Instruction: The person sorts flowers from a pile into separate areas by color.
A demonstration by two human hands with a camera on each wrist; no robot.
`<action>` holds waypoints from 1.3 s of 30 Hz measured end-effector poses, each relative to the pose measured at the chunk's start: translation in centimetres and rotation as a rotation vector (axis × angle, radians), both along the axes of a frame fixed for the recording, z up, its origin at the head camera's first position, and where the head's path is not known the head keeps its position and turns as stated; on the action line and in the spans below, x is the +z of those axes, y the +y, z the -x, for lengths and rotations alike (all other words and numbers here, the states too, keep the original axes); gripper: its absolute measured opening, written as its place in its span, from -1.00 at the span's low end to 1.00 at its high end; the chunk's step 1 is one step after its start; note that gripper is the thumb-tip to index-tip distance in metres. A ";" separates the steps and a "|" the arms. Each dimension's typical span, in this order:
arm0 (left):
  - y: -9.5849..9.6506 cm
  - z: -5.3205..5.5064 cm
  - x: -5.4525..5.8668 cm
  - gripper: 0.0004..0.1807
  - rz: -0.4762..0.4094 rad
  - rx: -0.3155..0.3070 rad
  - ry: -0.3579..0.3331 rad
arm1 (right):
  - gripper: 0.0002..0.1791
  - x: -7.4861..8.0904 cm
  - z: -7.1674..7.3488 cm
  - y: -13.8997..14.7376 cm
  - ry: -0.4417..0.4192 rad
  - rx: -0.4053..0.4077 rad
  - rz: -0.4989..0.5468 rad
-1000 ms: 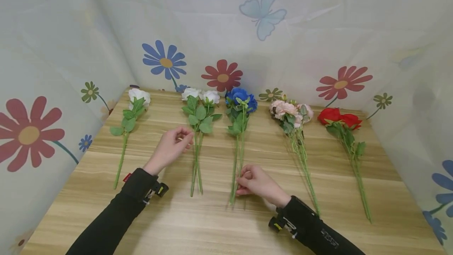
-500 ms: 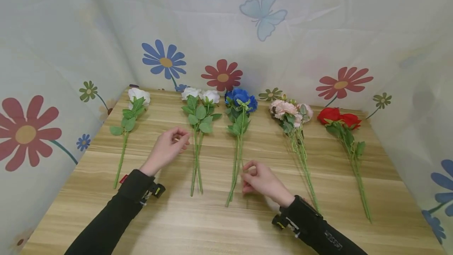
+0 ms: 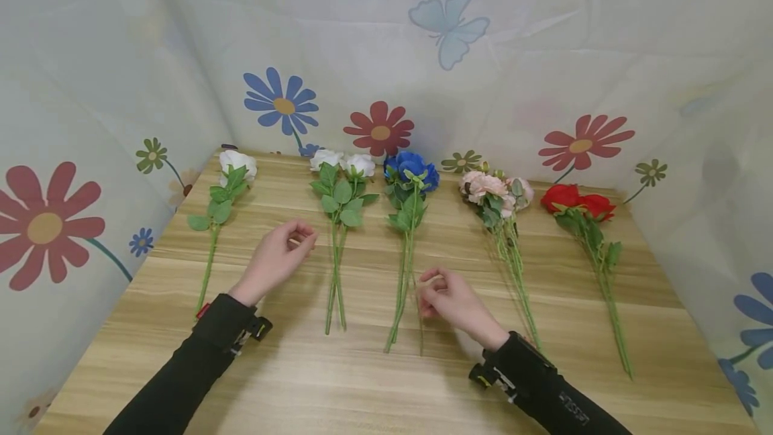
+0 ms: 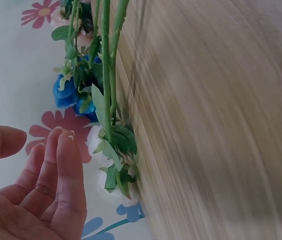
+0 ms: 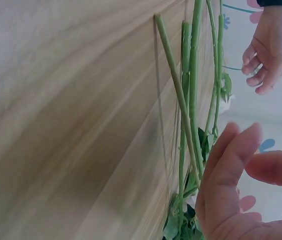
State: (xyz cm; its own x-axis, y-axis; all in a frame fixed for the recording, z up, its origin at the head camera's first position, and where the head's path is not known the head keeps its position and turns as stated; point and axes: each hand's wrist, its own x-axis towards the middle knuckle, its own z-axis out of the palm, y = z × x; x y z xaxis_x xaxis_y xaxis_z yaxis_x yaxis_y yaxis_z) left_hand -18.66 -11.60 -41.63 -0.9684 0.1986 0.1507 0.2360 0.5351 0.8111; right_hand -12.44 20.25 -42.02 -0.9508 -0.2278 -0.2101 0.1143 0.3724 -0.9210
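Beside the stems of the blue flowers is my right hand, just right of them, fingers loosely bent. In the right wrist view a gap shows between its thumb and fingertips, and green stems pass behind the fingers. My left hand hovers left of the two white roses, whose green stems cross. Its fingers are relaxed and apart from the thumb in the left wrist view, with nothing between them. Both sleeves are black, with a small camera at each wrist.
A single white rose lies at the far left of the wooden table. Right of the blue flowers are pale pink flowers, then red roses. A printed cloth with flowers and a butterfly stands behind and at both sides.
My right fingers have left the blue flowers' stems and moved slightly right and away from me. One of those stems has shifted left at its lower end. My left hand has drawn back leftward.
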 end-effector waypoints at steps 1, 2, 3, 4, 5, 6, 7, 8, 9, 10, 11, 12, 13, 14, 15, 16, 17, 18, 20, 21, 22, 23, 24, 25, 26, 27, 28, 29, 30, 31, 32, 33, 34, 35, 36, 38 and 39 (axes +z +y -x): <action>-0.1 -0.1 0.0 -0.76 0.022 0.006 0.012 | -0.73 0.0 0.1 0.1 0.016 -0.007 -0.002; -0.2 -0.2 0.1 -0.76 0.040 0.009 0.023 | -0.73 0.0 0.2 0.2 0.036 -0.014 -0.005; -0.4 -0.3 0.1 -0.75 0.056 0.012 0.033 | -0.73 0.0 0.3 0.2 0.062 -0.023 -0.006; -0.5 -0.4 0.1 -0.74 0.068 0.016 0.039 | -0.73 0.0 0.4 0.3 0.083 -0.035 -0.003; -0.7 -0.4 0.1 -0.73 0.081 0.018 0.042 | -0.73 0.0 0.5 0.4 0.103 -0.045 -0.001; -0.8 -0.5 0.2 -0.71 0.095 0.020 0.047 | -0.73 0.1 0.6 0.5 0.122 -0.055 0.007; -1.0 -0.6 0.2 -0.70 0.113 0.024 0.052 | -0.73 0.1 0.7 0.5 0.138 -0.063 0.015; -1.2 -0.6 0.3 -0.68 0.128 0.028 0.056 | -0.73 0.1 0.8 0.6 0.153 -0.071 0.021; -1.4 -0.7 0.3 -0.68 0.144 0.031 0.059 | -0.73 0.2 0.9 0.7 0.169 -0.080 0.025; -1.6 -0.7 0.4 -0.68 0.162 0.035 0.060 | -0.73 0.3 0.9 0.8 0.180 -0.084 0.030; -1.8 -0.8 0.5 -0.68 0.182 0.038 0.063 | -0.73 0.3 1.0 0.9 0.193 -0.086 0.031; -2.1 -0.8 0.5 -0.68 0.202 0.041 0.067 | -0.73 0.4 1.1 1.1 0.209 -0.089 0.029; -2.4 -0.9 0.6 -0.69 0.222 0.044 0.070 | -0.73 0.5 1.2 1.2 0.222 -0.092 0.025; -2.7 -0.9 0.6 -0.69 0.237 0.046 0.073 | -0.73 0.6 1.2 1.4 0.239 -0.093 0.017; -3.1 -0.9 0.7 -0.69 0.256 0.049 0.083 | -0.74 0.8 1.3 1.5 0.256 -0.092 0.009; -3.4 -0.9 0.7 -0.69 0.273 0.055 0.092 | -0.74 0.9 1.3 1.7 0.272 -0.092 0.001; -3.8 -0.9 0.7 -0.70 0.282 0.057 0.101 | -0.74 1.0 1.4 1.9 0.285 -0.093 -0.007; -4.2 -0.9 0.7 -0.70 0.295 0.061 0.111 | -0.74 1.1 1.4 2.1 0.297 -0.096 -0.011; -4.9 -0.8 0.8 -0.70 0.320 0.074 0.137 | -0.74 1.3 1.4 2.6 0.324 -0.092 -0.029; -5.3 -0.8 0.8 -0.69 0.340 0.082 0.152 | -0.74 1.5 1.5 2.8 0.336 -0.094 -0.035; -5.7 -0.8 0.8 -0.69 0.355 0.088 0.161 | -0.74 1.6 1.5 3.1 0.347 -0.096 -0.049; -6.0 -0.7 0.8 -0.69 0.375 0.096 0.171 | -0.74 1.7 1.5 3.4 0.359 -0.096 -0.064; -6.4 -0.7 0.8 -0.69 0.397 0.106 0.182 | -0.75 1.8 1.5 3.8 0.370 -0.100 -0.082; -6.7 -0.7 0.8 -0.69 0.416 0.117 0.190 | -0.75 1.9 1.5 4.1 0.384 -0.101 -0.103; -7.1 -0.6 0.8 -0.69 0.434 0.126 0.195 | -0.75 1.9 1.5 4.4 0.399 -0.106 -0.127; -7.4 -0.6 0.8 -0.68 0.453 0.137 0.200 | -0.76 2.0 1.5 4.7 0.421 -0.110 -0.155; -7.7 -0.6 0.9 -0.67 0.468 0.148 0.201 | -0.76 2.0 1.6 5.1 0.441 -0.113 -0.184; -8.0 -0.6 0.9 -0.67 0.483 0.160 0.199 | -0.76 2.0 1.7 5.4 0.462 -0.117 -0.208; -8.3 -0.6 1.0 -0.65 0.497 0.167 0.197 | -0.76 2.0 1.7 5.7 0.483 -0.123 -0.234; -8.7 -0.6 1.0 -0.64 0.516 0.178 0.193 | -0.75 2.0 1.8 6.0 0.503 -0.126 -0.264; -9.0 -0.6 1.1 -0.62 0.531 0.187 0.185 | -0.75 2.0 1.9 6.3 0.519 -0.129 -0.288; -9.3 -0.5 1.1 -0.60 0.548 0.196 0.175 | -0.74 1.9 1.9 6.5 0.534 -0.131 -0.308; -9.6 -0.5 1.1 -0.58 0.564 0.204 0.159 | -0.74 1.9 2.0 6.8 0.547 -0.133 -0.324; -9.9 -0.5 1.1 -0.55 0.582 0.215 0.145 | -0.74 1.9 2.1 7.0 0.566 -0.133 -0.345; -10.2 -0.5 1.1 -0.53 0.597 0.223 0.132 | -0.73 1.9 2.1 7.2 0.585 -0.134 -0.368; -10.8 -0.5 1.1 -0.49 0.627 0.243 0.106 | -0.72 1.9 2.3 7.5 0.630 -0.134 -0.419; -11.0 -0.4 1.1 -0.47 0.642 0.253 0.095 | -0.71 1.9 2.4 7.6 0.659 -0.134 -0.451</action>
State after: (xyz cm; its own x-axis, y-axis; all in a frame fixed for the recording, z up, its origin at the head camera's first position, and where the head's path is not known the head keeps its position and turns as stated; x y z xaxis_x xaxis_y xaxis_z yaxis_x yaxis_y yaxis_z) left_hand -18.21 -22.60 -40.55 -0.9851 0.0464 0.1656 0.0948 0.9499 0.2978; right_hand -14.79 27.86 -40.16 -0.9246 -0.1298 0.3582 -0.3291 0.7459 -0.5790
